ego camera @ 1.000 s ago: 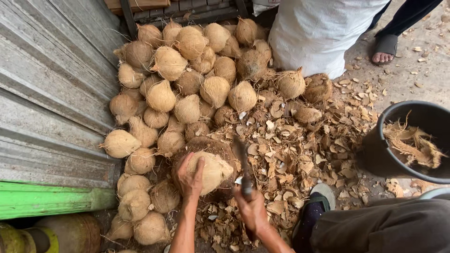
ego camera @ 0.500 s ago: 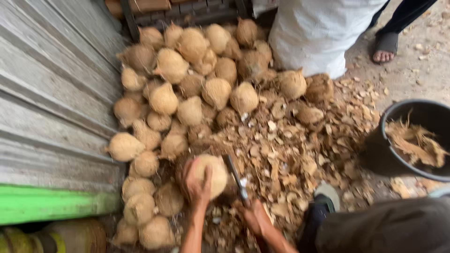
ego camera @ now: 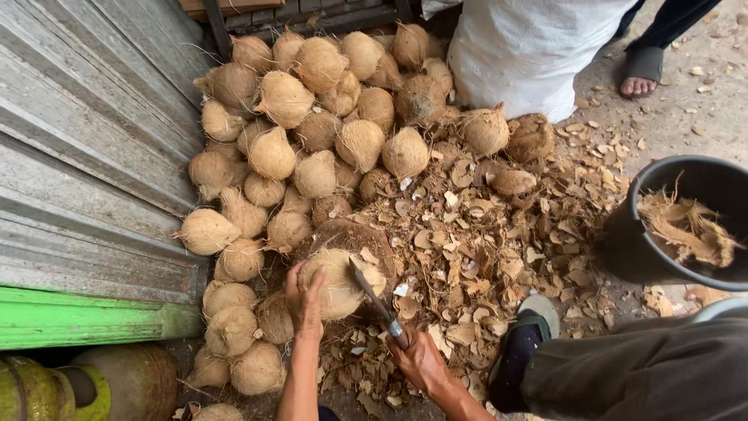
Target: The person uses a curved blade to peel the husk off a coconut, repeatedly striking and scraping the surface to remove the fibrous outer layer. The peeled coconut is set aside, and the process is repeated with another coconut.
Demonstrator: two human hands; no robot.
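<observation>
1. The left hand [ego camera: 305, 295] is pressed, fingers spread, against the side of a pale husked coconut [ego camera: 339, 282] that sits on a dark brown stump-like block [ego camera: 354, 238], at the near edge of the pile.
2. The right hand [ego camera: 421, 360] is closed around the handle of a knife [ego camera: 374, 295], whose blade lies against the coconut's right side.
3. That coconut looks hard and fairly heavy, round enough to roll, with a fibrous skin that should give decent grip. I would hold it as the left hand does, from the side away from the blade.
4. The heap of coconuts [ego camera: 315, 132] beside the grey wall boards [ego camera: 86, 156] holds roughly thirty-five; some are half hidden, so I cannot count exactly.
5. There is one knife, one black bucket [ego camera: 639, 249] with stringy husk in it, one white sack [ego camera: 530, 51], and one green-and-yellow gas cylinder [ego camera: 31, 390].
6. Shell chips [ego camera: 483, 234] litter the ground, too many to count.
7. A sandalled foot [ego camera: 640, 72] of another person stands beyond the sack.
</observation>
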